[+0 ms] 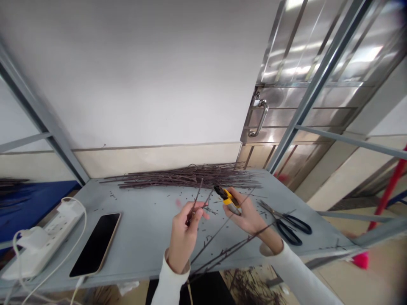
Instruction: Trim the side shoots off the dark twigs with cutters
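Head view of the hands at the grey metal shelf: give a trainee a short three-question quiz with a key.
1. What does the right hand hold?
2. True or false: the black-handled scissors lie on the grey metal shelf, to the right of the right hand.
3. Multiple choice: what does the left hand pinch? A) a smartphone cable B) a thin dark twig C) a power strip

Key: 1. yellow-handled cutters; 2. true; 3. B

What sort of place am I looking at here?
Likely a makeshift workroom or storeroom: a grey metal shelving unit carries a pile of thin dark twigs and black-handled steel scissors, beside a stainless-steel door.
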`<control>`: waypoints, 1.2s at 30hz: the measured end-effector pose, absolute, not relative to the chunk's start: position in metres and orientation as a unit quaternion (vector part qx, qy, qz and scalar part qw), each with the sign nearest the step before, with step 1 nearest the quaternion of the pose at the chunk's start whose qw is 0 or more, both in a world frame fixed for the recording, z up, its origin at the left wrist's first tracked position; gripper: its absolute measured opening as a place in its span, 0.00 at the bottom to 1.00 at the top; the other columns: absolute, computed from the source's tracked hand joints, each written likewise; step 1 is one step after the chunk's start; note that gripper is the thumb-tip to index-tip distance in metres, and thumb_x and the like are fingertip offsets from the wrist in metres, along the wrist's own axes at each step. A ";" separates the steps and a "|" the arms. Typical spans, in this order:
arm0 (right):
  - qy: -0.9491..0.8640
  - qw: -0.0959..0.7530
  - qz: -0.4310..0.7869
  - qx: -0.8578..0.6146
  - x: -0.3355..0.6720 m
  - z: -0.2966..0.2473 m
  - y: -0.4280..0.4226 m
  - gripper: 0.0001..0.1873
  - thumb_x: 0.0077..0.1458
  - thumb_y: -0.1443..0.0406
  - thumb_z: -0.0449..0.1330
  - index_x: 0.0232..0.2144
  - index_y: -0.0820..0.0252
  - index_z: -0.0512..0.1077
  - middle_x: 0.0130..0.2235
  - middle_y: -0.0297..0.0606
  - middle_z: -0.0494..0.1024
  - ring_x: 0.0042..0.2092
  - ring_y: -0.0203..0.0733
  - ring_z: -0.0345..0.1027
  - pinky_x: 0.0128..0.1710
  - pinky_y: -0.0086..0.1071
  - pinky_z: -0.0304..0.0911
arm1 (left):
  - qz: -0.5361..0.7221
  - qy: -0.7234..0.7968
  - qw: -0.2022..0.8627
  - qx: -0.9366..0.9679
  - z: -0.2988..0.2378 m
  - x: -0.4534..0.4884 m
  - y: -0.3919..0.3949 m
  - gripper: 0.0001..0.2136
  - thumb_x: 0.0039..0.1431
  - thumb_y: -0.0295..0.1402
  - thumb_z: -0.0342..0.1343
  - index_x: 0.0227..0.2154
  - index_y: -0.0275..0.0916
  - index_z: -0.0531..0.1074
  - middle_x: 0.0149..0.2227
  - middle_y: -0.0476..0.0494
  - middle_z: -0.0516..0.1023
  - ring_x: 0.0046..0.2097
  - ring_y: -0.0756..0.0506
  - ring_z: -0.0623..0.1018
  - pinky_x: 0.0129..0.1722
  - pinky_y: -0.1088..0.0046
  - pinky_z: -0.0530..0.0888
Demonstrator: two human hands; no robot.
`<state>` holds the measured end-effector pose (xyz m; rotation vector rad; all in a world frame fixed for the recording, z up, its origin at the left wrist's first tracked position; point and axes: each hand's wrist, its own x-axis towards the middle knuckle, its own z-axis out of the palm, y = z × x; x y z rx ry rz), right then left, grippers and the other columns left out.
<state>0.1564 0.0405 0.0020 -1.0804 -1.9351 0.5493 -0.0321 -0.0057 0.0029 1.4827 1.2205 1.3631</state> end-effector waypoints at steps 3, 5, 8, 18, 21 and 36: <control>-0.777 0.414 0.179 -0.438 0.155 0.005 0.040 0.08 0.45 0.67 0.54 0.31 0.56 0.60 0.24 0.27 0.63 0.25 0.33 0.57 0.25 0.25 0.57 | 0.530 0.475 0.386 0.588 0.003 -0.032 -0.006 0.14 0.60 0.42 0.50 0.38 0.37 0.74 0.27 0.44 0.79 0.27 0.48 0.73 0.25 0.76 0.66; -0.780 0.412 0.154 -0.445 0.154 0.006 0.040 0.07 0.43 0.67 0.53 0.30 0.56 0.60 0.23 0.27 0.63 0.24 0.33 0.56 0.24 0.24 0.56 | 0.528 0.471 0.383 0.594 0.003 -0.033 -0.006 0.14 0.60 0.41 0.50 0.37 0.37 0.74 0.27 0.44 0.79 0.28 0.47 0.73 0.26 0.76 0.66; -0.790 0.409 0.108 -0.445 0.154 0.002 0.041 0.10 0.41 0.67 0.52 0.32 0.56 0.60 0.23 0.28 0.63 0.23 0.34 0.58 0.23 0.26 0.56 | 0.523 0.465 0.385 0.601 0.003 -0.033 -0.007 0.14 0.60 0.40 0.50 0.37 0.36 0.75 0.26 0.44 0.79 0.28 0.47 0.73 0.26 0.76 0.65; -0.791 0.406 -0.084 -0.449 0.168 -0.012 0.050 0.14 0.41 0.64 0.54 0.35 0.58 0.63 0.30 0.41 0.75 0.29 0.45 0.70 0.26 0.32 0.63 | 0.519 0.461 0.395 0.602 0.007 -0.041 -0.007 0.13 0.60 0.40 0.51 0.36 0.35 0.74 0.25 0.45 0.78 0.26 0.48 0.71 0.26 0.75 0.64; -0.790 0.400 -0.070 -0.459 0.169 -0.015 0.048 0.16 0.41 0.63 0.54 0.37 0.59 0.63 0.29 0.41 0.75 0.29 0.46 0.70 0.26 0.32 0.62 | 0.514 0.461 0.406 0.598 0.007 -0.043 -0.005 0.13 0.59 0.40 0.51 0.35 0.36 0.74 0.24 0.45 0.78 0.26 0.48 0.72 0.25 0.75 0.65; -0.619 0.323 0.611 -0.373 0.162 -0.027 0.014 0.09 0.34 0.66 0.51 0.22 0.55 0.54 0.18 0.23 0.50 0.20 0.29 0.42 0.19 0.27 0.40 | 0.437 0.438 0.393 0.680 0.003 -0.057 0.010 0.14 0.61 0.38 0.49 0.35 0.35 0.76 0.23 0.48 0.75 0.26 0.48 0.70 0.28 0.75 0.64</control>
